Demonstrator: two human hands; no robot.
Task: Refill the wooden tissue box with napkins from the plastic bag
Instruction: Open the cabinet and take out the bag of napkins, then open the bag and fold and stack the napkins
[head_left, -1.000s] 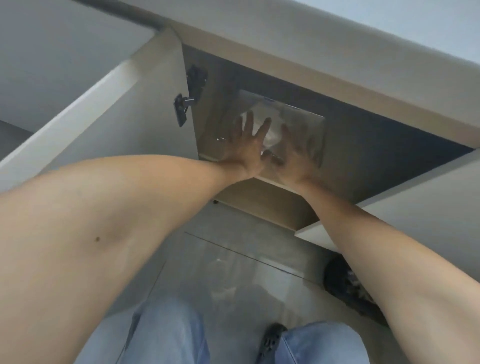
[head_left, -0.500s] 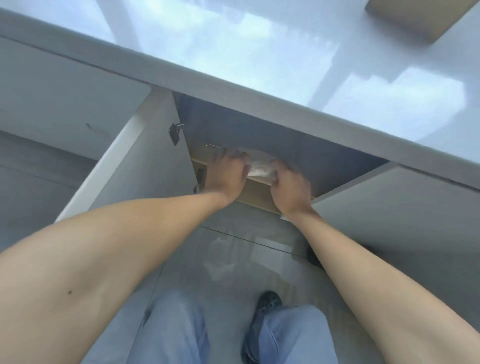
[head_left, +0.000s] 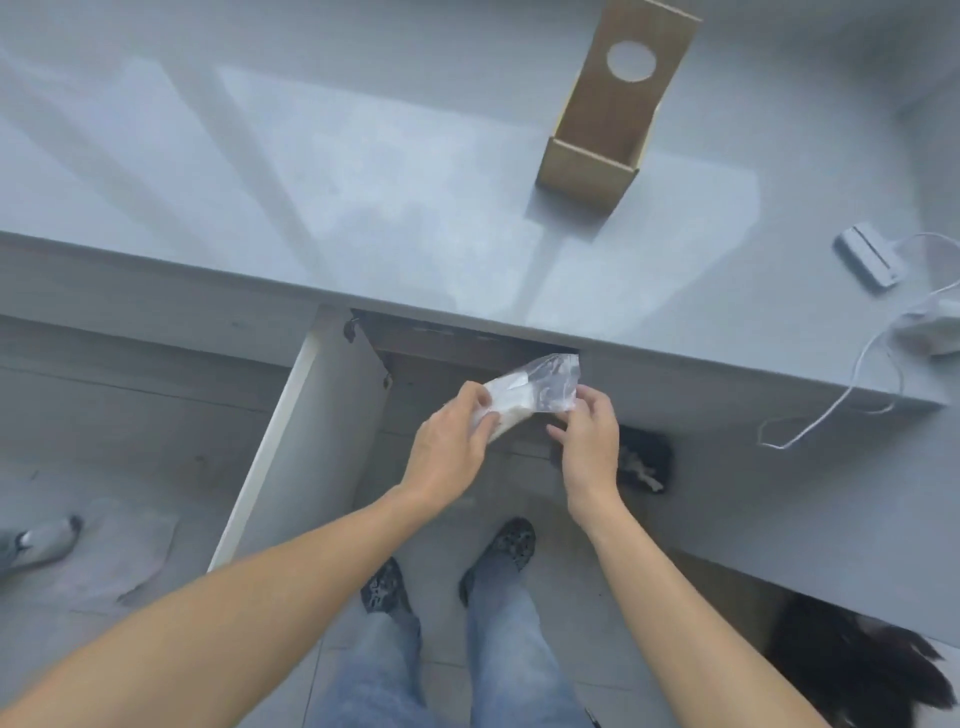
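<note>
- Both hands held the clear plastic bag (head_left: 535, 389) of white napkins (head_left: 511, 402) just below the grey surface (head_left: 363, 197) edge, before the open cabinet door (head_left: 311, 431).
- Left hand (head_left: 449, 447) pinched the bag's lower end, its grip curled round it.
- Right hand (head_left: 587, 436) pinched the bag's other side.
- Wooden tissue box (head_left: 602, 130) stood on the surface, well apart from the bag.

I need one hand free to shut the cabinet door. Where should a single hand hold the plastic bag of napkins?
Probably around the napkin stack at the lower end of the plastic bag, where the left hand already grips it, coming from the left side. That end looks full and firm. The upper end, which the right hand pinches, is loose empty film and would likely flop.
</note>
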